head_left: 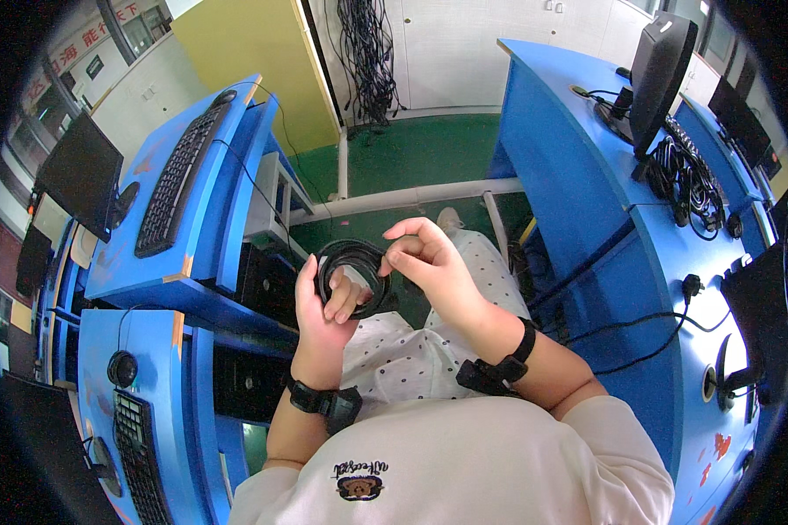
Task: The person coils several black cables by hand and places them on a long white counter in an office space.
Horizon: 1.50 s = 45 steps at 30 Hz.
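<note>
A black cable wound into a round coil is held above my lap. My left hand grips it from the left and below, its fingers passing through the middle of the loop. At the coil's right edge is my right hand, thumb and fingertips close together and the other fingers bent; whether it pinches the cable cannot be told. Both wrists wear black straps with small dark units.
Blue desks stand on both sides. The left ones bear a black keyboard and a monitor; the right one bears a monitor and bundled black cables. More cables hang ahead. A white floor rail crosses the green floor.
</note>
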Motion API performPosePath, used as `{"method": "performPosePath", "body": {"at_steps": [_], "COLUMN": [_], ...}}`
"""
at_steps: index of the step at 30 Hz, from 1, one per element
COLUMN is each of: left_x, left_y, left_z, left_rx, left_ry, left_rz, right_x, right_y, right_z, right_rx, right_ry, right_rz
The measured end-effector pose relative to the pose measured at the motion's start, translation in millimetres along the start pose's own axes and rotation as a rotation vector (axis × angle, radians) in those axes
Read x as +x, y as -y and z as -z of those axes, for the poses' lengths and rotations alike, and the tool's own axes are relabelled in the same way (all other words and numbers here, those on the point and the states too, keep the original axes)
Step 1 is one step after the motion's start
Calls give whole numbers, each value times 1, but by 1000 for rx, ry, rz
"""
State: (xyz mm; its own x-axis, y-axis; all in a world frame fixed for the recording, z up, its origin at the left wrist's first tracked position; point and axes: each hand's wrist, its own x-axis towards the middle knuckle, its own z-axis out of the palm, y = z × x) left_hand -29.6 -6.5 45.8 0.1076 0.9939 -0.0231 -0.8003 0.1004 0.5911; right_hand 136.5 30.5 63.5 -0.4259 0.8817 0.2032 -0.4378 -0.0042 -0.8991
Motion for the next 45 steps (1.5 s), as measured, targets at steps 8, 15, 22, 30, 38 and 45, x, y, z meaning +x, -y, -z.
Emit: {"method": "performPosePath", "body": {"at_steps": [8,15,22,30,38,45], "left_x": [-3,-8,-8,-1,7,13], "left_y": [10,-12,-7,7,13,24], "left_z": [-18,-12,-11,-15,-18,-33], "left_rx": [137,523,436,460,344,424], "left_ry": [-160,312,201,-33,-56,-158], "left_rz": [-194,-76,134,-40,-67,-242], "right_x": [-4,-9,-13,-26,-15,-8], "right_y": [13,34,52,49,10,-7], "right_z": [-14,5,9,-1,4,6], "right_rx": [-544,-687,-975,-1339,-1032,-796], "right_ry": [89,183,314,147,-88,-226], "right_rz": [203,229,368,125,312,408]}}
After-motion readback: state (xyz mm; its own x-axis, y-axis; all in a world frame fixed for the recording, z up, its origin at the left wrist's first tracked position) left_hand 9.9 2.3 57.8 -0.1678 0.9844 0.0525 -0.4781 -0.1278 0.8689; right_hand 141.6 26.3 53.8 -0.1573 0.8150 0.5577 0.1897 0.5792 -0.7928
